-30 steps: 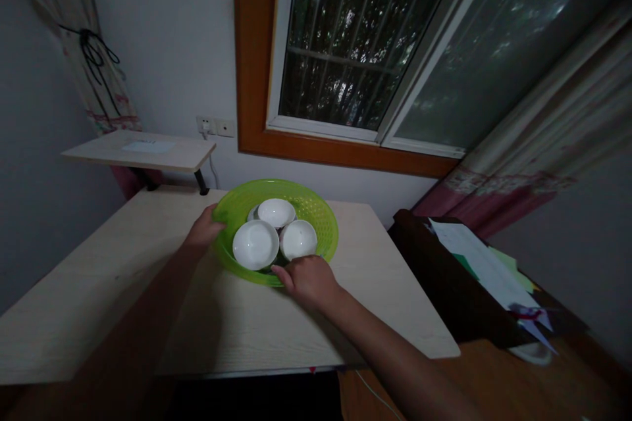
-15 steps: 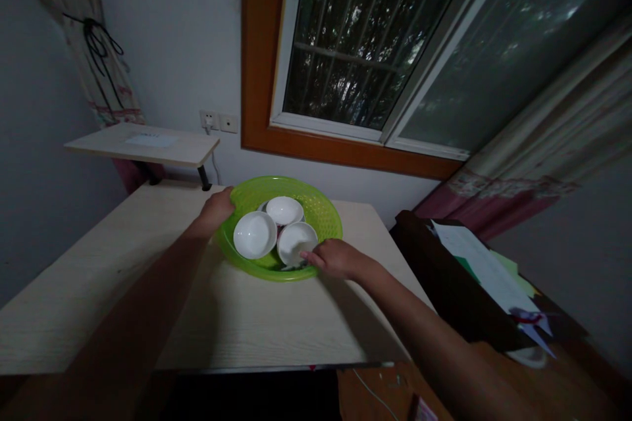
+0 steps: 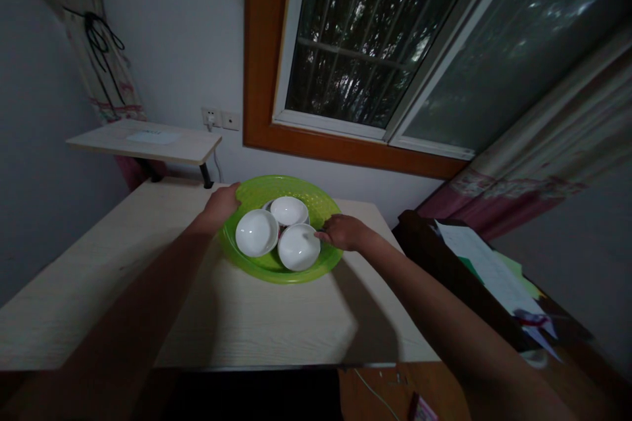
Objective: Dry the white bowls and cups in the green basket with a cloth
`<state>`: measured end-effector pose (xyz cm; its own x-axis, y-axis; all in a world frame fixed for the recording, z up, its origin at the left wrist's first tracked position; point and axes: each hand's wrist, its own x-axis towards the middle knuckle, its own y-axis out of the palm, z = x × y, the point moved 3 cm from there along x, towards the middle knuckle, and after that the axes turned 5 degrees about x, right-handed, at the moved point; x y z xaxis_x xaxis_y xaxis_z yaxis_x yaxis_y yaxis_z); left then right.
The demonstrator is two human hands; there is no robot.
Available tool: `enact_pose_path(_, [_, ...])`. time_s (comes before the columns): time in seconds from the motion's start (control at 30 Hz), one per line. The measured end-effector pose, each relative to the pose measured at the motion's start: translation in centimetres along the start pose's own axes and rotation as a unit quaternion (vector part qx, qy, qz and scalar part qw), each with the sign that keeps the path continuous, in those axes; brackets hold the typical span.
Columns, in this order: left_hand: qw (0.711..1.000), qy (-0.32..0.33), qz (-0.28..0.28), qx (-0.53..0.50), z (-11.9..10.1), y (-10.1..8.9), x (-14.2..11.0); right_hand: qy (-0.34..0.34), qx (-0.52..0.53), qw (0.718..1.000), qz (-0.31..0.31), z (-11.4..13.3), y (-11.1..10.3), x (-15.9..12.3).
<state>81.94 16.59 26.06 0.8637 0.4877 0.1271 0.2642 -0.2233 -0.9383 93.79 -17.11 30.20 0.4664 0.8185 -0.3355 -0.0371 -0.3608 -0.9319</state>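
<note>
A round green plastic basket [image 3: 257, 271] sits on the pale wooden table [image 3: 148, 289] below the window. Inside it lie three white bowls: one at the left [image 3: 256, 232], one at the back [image 3: 289, 210], one at the front right [image 3: 299, 247]. My left hand [image 3: 222, 204] grips the basket's far left rim, fingers curled over the edge. On the right side, my right hand [image 3: 345, 231] rests on the rim, fingers curled toward the front right bowl.
A small raised shelf [image 3: 145, 141] stands at the table's back left, with a wall socket [image 3: 220, 120] behind it. A dark cabinet with papers [image 3: 488, 263] stands at the right. Curtains hang at both sides of the window.
My right hand slid from the basket's near rim round to its right side. My left hand moved along the rim toward the back. The basket shifted slightly away from me.
</note>
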Motion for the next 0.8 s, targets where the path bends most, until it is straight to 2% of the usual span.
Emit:
enact_pose_path(0.1, [1.0, -0.001, -0.007, -0.017, -0.1, 0.0, 0.0, -0.002, 0.01, 1.0, 0.005, 0.6, 0.1, -0.4])
enact_pose_path(0.23, [1.0, -0.001, -0.009, -0.029, 0.1, 0.4, 0.3, 0.025, 0.043, 0.997, 0.056, 1.6, 0.3, -1.7])
enact_pose_path(0.37, [0.999, 0.001, -0.013, -0.048, 0.4, 0.5, 0.5, 0.014, 0.07, 0.996, 0.05, 1.8, 0.4, -2.1])
enact_pose_path(0.6, [0.999, -0.006, 0.002, -0.051, 0.0, -0.1, 0.5, 0.019, -0.035, 0.999, 0.034, -0.7, 1.1, 1.4])
enact_pose_path(0.8, [0.999, 0.011, 0.002, -0.04, -0.2, -0.3, 0.4, -0.019, -0.074, 0.996, -0.046, -1.3, 1.1, 5.4])
